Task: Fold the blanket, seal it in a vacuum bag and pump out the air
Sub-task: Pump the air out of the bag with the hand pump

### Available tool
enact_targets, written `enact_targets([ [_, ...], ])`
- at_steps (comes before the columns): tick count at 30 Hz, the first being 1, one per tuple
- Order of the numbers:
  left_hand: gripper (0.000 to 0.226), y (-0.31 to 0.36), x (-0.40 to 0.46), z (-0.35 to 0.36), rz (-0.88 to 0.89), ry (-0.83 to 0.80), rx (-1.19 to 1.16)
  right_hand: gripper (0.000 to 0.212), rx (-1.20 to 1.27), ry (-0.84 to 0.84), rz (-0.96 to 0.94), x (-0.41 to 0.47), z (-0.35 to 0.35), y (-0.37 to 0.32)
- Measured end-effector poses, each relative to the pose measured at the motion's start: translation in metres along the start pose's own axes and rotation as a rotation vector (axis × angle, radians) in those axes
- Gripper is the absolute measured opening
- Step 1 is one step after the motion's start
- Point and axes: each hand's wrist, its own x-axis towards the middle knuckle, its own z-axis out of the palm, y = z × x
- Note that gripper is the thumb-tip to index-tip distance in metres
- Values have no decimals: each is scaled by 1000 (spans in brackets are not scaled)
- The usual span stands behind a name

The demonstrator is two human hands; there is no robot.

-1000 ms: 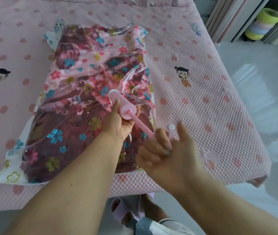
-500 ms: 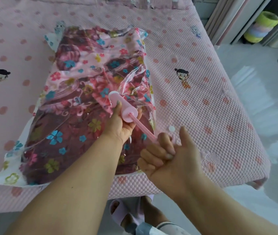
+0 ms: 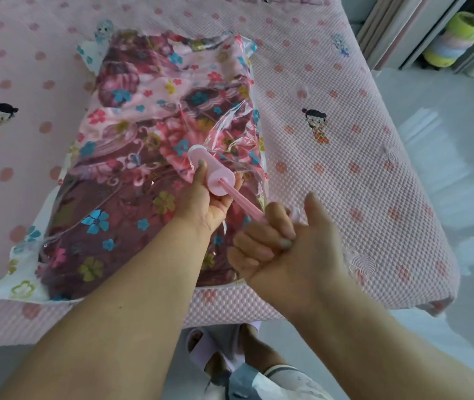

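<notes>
A folded floral blanket (image 3: 132, 157) lies inside a clear vacuum bag (image 3: 238, 122) on the pink bed (image 3: 345, 168). A pink hand pump (image 3: 215, 174) stands tilted on the bag's right part. My left hand (image 3: 204, 203) grips the pump's barrel from below. My right hand (image 3: 285, 246) grips the handle at the end of the pink plunger rod (image 3: 244, 202), which sticks out toward me. The handle itself is mostly hidden in my fingers.
The bed's front edge and right corner (image 3: 438, 284) are close to me. A small clear cap (image 3: 301, 89) lies on the cover right of the bag. A stack of coloured rings (image 3: 455, 39) stands on the floor at the far right. My slippered feet (image 3: 210, 350) show below.
The right hand has drawn the plunger rod slightly further out of the barrel. The left hand and the pump barrel stay in place on the bag.
</notes>
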Motion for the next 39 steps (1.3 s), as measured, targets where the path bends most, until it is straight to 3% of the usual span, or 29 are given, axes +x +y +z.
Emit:
enact_targets([
  [3,46,1,-7,1,47,187,593,66,-33,202,-31,52,21,-6],
  [4,54,2,-9,0,32,182,620,64,-68,258,-40,63,24,-8],
  [7,70,1,-7,1,-93,0,337,63,-115,191,-13,47,9,-6],
  [9,55,-2,-4,1,-53,-37,50,69,-12,57,71,13,-7,-1],
  [11,46,-2,2,0,-6,-22,-41,70,7,-21,45,-12,-15,0],
  [14,48,-4,-1,5,-15,-39,-45,70,25,66,-10,10,-2,-9],
  [16,64,0,-4,8,-94,-71,119,67,-16,192,-7,45,16,-13],
  [18,65,6,-8,8,-149,-97,214,64,-120,279,-24,70,32,-14],
  [21,62,11,-11,5,-112,-38,263,68,-142,137,-5,47,25,-4],
  [25,53,9,-15,6,18,58,16,69,-1,-36,54,-16,4,6],
  [29,36,9,-19,10,13,97,188,59,-24,97,15,24,26,-9],
  [32,59,16,-17,15,-59,32,338,61,-118,266,-30,64,47,-15],
  [34,52,16,-15,14,4,95,440,52,-171,188,-43,51,42,-12],
  [36,48,13,-18,13,21,121,315,45,-82,82,35,19,29,-6],
  [39,51,9,-18,14,30,78,97,59,-57,-32,52,-14,13,-3],
])
